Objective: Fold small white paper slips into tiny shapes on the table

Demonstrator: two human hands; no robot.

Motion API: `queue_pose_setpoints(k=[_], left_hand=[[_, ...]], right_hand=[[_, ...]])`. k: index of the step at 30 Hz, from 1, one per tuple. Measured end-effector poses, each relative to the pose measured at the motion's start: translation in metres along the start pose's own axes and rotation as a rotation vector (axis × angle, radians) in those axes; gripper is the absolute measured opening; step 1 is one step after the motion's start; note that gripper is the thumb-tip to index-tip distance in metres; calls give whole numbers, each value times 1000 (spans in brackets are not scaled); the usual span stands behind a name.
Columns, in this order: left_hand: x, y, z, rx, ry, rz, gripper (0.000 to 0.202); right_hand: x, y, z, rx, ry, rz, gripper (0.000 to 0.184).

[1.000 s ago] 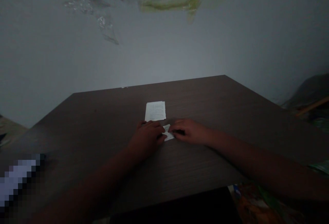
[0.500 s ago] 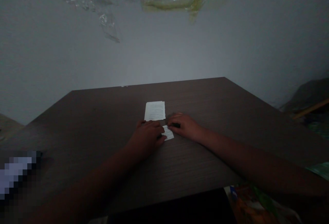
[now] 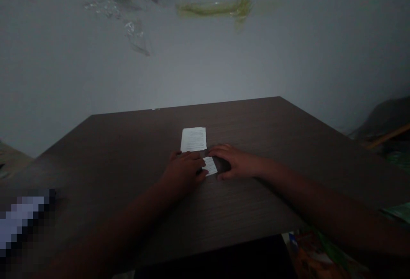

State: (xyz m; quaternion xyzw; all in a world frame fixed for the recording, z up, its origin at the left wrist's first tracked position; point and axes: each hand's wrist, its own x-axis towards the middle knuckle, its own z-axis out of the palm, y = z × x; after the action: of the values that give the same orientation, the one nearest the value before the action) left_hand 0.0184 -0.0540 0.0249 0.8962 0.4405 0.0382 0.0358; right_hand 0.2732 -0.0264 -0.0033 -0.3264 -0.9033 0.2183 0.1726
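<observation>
A small piece of white paper with printed lines (image 3: 210, 165) lies on the dark wooden table between my two hands. My left hand (image 3: 186, 168) has it by its left side, thumb and fingers closed over that edge, so part of the paper is hidden. To its right is my right hand (image 3: 233, 162), thumb and fingers spread apart with nothing between them; its fingertips are close to the paper's upper right corner. Just beyond my hands rests a larger white stack of printed paper sheets (image 3: 193, 139), its edges slightly uneven.
The table (image 3: 134, 142) reaches to a pale wall (image 3: 205, 65) with torn tape on it. A blurred, pixelated flat object (image 3: 22, 217) sits at the left. Below the front edge are a black shape (image 3: 218, 259) and a colourful packet (image 3: 315, 255).
My right hand has opened and let go of the small paper, its thumb moving down and away. My left hand stays in place on the paper.
</observation>
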Motion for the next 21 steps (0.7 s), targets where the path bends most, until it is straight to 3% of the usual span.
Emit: queue_pose_setpoints(k=[4, 10, 15, 21], left_hand=[[1, -5, 4, -63, 35, 58, 24], [4, -7, 5, -80, -19, 100, 43], [-3, 1, -1, -122, 55, 131, 32], [-3, 5, 5, -161, 52, 135, 38]], right_hand=[[-2, -1, -3, -10, -7, -74, 65], [-2, -5, -7, -17, -27, -131, 43], [0, -9, -2, -41, 19, -124, 26], [4, -13, 3, -106, 57, -145, 17]])
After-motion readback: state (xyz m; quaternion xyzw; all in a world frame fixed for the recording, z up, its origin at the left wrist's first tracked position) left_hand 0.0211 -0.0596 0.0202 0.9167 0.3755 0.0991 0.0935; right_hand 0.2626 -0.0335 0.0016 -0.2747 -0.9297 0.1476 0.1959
